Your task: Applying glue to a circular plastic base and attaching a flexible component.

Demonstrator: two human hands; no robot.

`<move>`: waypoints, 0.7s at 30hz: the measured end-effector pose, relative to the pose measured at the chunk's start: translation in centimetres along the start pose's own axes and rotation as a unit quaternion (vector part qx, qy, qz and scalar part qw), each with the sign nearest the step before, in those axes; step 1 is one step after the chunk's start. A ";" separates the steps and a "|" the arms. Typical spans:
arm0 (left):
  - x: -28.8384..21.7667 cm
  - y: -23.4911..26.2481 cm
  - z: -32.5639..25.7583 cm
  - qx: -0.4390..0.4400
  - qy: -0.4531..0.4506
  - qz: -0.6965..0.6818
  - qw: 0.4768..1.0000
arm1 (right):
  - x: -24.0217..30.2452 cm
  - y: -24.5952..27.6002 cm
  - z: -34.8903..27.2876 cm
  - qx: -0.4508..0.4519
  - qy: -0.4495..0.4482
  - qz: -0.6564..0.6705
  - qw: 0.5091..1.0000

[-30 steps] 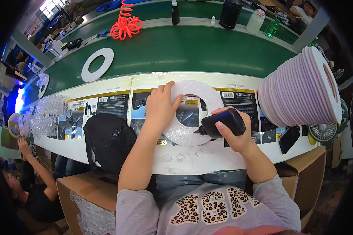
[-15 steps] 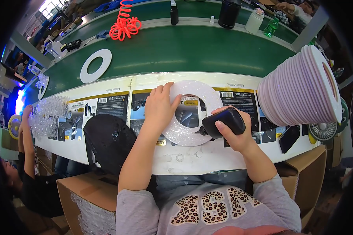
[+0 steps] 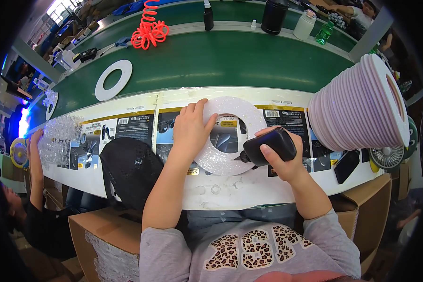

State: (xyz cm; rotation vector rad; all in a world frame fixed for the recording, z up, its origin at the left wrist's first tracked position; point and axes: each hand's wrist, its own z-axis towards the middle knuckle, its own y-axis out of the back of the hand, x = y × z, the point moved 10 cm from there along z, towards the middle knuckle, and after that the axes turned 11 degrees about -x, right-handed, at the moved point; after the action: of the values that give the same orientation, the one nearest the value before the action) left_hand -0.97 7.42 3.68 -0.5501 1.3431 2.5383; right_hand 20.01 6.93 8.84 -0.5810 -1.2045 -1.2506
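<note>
Partly under left hand (image 3: pixel 192 128): glittery ring (image 3: pixel 222 163)

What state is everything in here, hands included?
Glittery ring: lying flat
Left hand: resting on glittery ring
Black bottle: tipped, nozzle toward glittery ring
Right hand: gripping black bottle
Plain white ring: lying flat on green surface
Red hose: coiled
Spool: wound with pale cord
</note>
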 end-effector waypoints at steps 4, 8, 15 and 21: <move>0.0 0.1 0.0 -0.007 -0.004 -0.006 1.000 | 0.6 0.7 -0.2 -0.028 0.024 0.030 0.999; -0.1 0.2 0.0 -0.009 -0.006 -0.006 1.000 | 0.8 0.4 -0.4 -0.014 0.012 0.038 0.999; 0.1 0.1 0.0 -0.004 0.001 -0.006 1.000 | 1.6 -0.9 -0.6 0.039 0.037 0.045 0.998; 0.1 -0.2 0.0 0.007 0.007 -0.005 1.000 | 1.5 -1.6 -0.7 0.051 0.054 0.040 0.996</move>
State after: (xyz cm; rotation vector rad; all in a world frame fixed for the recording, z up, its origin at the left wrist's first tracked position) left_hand -1.05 7.55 3.52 -0.5706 1.3576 2.5209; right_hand 18.63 5.31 9.56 -0.4765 -1.1358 -1.1318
